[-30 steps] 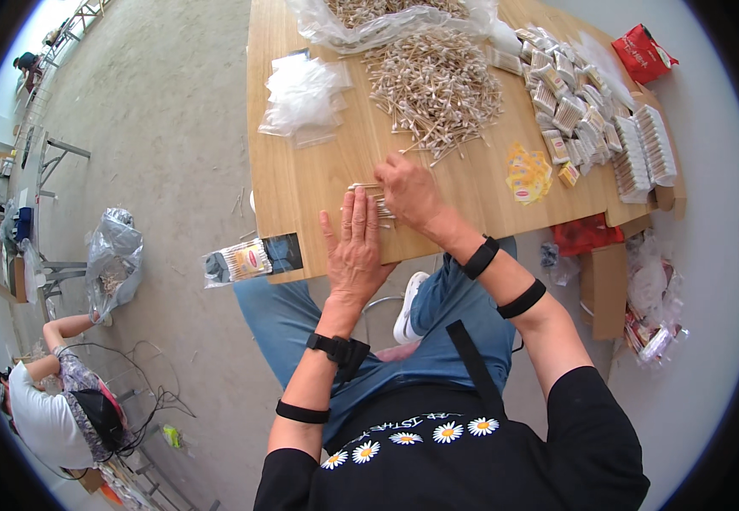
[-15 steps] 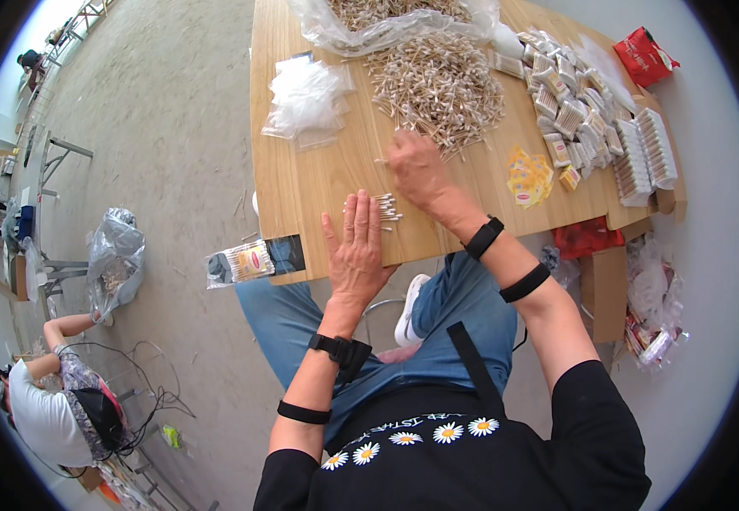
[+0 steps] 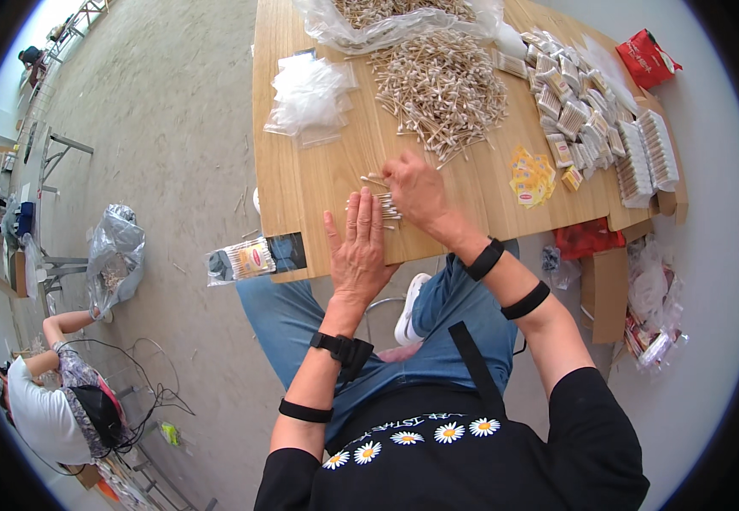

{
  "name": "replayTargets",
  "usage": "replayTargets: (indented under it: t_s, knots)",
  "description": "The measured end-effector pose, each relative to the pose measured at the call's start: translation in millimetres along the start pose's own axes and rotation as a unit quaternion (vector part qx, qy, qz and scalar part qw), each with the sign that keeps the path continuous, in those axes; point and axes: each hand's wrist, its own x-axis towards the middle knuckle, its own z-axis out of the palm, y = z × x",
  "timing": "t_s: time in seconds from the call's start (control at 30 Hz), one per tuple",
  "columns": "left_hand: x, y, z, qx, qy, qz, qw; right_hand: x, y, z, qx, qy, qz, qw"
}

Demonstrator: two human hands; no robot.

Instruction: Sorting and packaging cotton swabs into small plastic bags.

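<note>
My left hand (image 3: pixel 357 247) lies flat, fingers stretched out, over a small row of cotton swabs (image 3: pixel 390 207) near the table's front edge. White tips of the row stick out on the right side of those fingers. Just beyond, my right hand (image 3: pixel 418 194) is closed in a pinch. A couple of loose swabs (image 3: pixel 373 180) poke out leftward from its fingertips; how many it holds is hidden. Farther back spreads a large heap of cotton swabs (image 3: pixel 442 94), some reaching toward my right hand.
Clear plastic bags (image 3: pixel 308 100) lie at the back left. A filled swab packet (image 3: pixel 250 255) overhangs the front left edge. Yellow cards (image 3: pixel 532 177) and many packed swab bundles (image 3: pixel 572 115) lie on the right. A red bag (image 3: pixel 647 60) is beyond. Another person (image 3: pixel 54 392) bends over at far left.
My right hand has come from the heap's edge toward me, bringing swabs close to the row. My left hand stays flat in nearly the same place.
</note>
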Motion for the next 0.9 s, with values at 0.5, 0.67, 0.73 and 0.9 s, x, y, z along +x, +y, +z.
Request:
replayTargets:
  t_s: [0.5, 0.67, 0.73, 0.9]
  knots:
    - [0.4, 0.6, 3.8, -0.005, 0.026, 0.005, 1.0, -9.4, 67.0, -21.5, -0.063, 0.063, 0.006, 0.996]
    - [0.1, -0.2, 2.3, 0.003, 0.007, 0.006, 1.0, -7.8, 60.7, -19.3, -0.035, 0.046, -0.034, 0.998]
    - [0.1, -0.5, 3.9, -0.005, 0.007, 0.006, 1.0, -8.3, 58.5, -27.5, -0.037, 0.085, 0.018, 0.995]
    - [0.2, -0.1, 1.3, 0.004, 0.003, -0.001, 1.0, -14.6, 78.1, -43.8, -0.053, 0.063, 0.034, 0.996]
